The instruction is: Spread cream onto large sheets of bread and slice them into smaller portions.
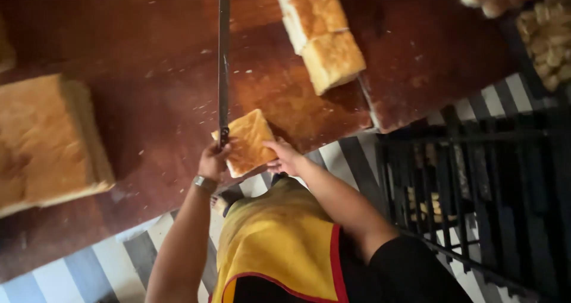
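My left hand [213, 160], with a watch on its wrist, grips the handle of a long bread knife [223, 59]. The blade points away from me across the dark wooden table [160, 53]. A small square block of golden-crusted bread [250, 139] lies at the table's near edge, just right of the knife handle. My right hand [284, 157] rests on its right side with the fingers against it. I am wearing a yellow apron [279, 243] with red trim.
A large slab of bread [41, 142] sits at the table's left. A row of cut bread blocks [318, 29] lies further back, right of the blade. A black wire rack [476, 178] stands on the right, a tray of pastries [547, 35] above it. The floor [119, 261] is striped.
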